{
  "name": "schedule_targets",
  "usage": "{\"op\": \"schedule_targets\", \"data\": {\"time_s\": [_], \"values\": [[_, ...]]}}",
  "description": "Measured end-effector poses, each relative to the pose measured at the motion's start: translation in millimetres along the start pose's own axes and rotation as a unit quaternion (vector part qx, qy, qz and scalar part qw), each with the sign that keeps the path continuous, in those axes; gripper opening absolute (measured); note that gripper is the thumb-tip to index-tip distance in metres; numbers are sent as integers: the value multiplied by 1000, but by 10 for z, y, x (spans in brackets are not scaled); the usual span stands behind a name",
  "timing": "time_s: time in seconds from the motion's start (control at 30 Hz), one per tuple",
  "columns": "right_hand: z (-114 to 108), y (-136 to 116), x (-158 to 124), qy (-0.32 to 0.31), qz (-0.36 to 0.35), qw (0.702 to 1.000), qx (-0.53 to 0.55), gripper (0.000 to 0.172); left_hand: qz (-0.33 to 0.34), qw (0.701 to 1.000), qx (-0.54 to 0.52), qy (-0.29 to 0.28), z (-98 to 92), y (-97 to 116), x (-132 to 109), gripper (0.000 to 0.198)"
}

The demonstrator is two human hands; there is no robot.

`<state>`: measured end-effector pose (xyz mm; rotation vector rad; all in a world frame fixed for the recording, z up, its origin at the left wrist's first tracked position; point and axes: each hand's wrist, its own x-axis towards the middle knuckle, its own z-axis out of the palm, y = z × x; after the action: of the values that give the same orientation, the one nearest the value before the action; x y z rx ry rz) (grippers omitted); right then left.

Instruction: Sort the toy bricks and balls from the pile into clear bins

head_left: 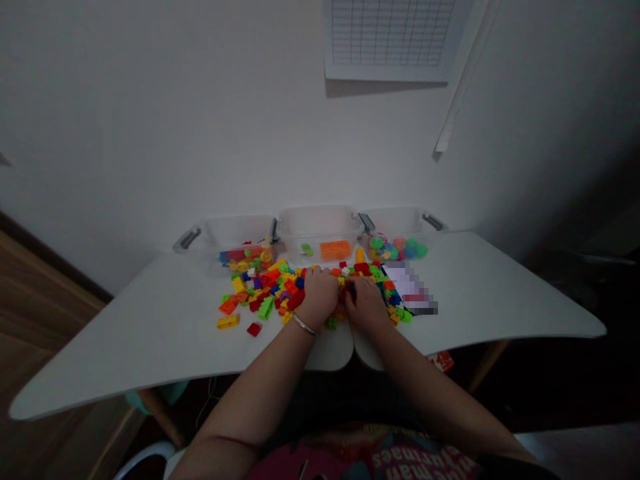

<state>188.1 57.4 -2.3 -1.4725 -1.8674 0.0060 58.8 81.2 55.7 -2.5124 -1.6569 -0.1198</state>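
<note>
A loose pile of colourful toy building blocks [266,308] spreads over the white table. My left hand [321,293], with a bangle at its wrist, lies over the middle of the pile, its fingers stretched forward onto the blocks. Just to its right, my right hand [367,303] has fingers and thumb curled inward over the pile. Something dark and reddish shows between them, too small and dim to name. Around the hands are a red block [254,329], a yellow block [229,322] and a bright green block [266,307]. My hands hide part of the pile.
Along the wall stand a left clear bin [220,230] with mixed pieces, a middle clear bin [317,217] holding an orange piece [335,250], and a right clear bin [400,220] with round pieces. A tablet-like device [407,287] lies right of the pile. A gap splits the table's front edge.
</note>
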Motion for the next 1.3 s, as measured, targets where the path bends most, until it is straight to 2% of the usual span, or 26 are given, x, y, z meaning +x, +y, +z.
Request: {"op": "schedule_targets", "data": {"time_s": [0.3,0.4,0.47,0.53,0.63,0.73,0.8,0.9,1.03,1.17,1.3], "values": [[8,2,-6,3,-4,1000,1,24,21,999,-19,30,6,-32,-28,22],[3,-3,-8,3,-2,1000,4,22,9,997,-68,31,-4,-159,2,13],[-4,-10,-8,3,2,1000,7,22,-8,989,-135,51,-35,-311,35,8],[-13,-19,-7,3,3,1000,6,21,-9,964,-248,93,-89,-507,75,7],[-27,-28,-7,2,4,1000,3,20,-25,895,-378,235,-207,-841,140,16],[-31,-26,-8,-1,8,1000,5,18,-121,824,-427,353,-339,-1183,199,19],[-25,-20,-7,-1,11,1000,7,17,-171,805,-387,416,-410,-1406,223,19],[-11,-12,-4,-3,13,1000,9,14,-221,821,-303,430,-450,-1716,239,16],[-12,-16,-2,-7,10,1000,11,12,-254,871,-213,361,-368,-1991,249,15],[-32,-30,-5,-5,5,1000,20,14,-260,910,-139,292,-264,-2028,239,24],[-42,-41,-8,-9,7,1000,28,18,-219,941,-37,253,-239,-1934,195,39]]}}
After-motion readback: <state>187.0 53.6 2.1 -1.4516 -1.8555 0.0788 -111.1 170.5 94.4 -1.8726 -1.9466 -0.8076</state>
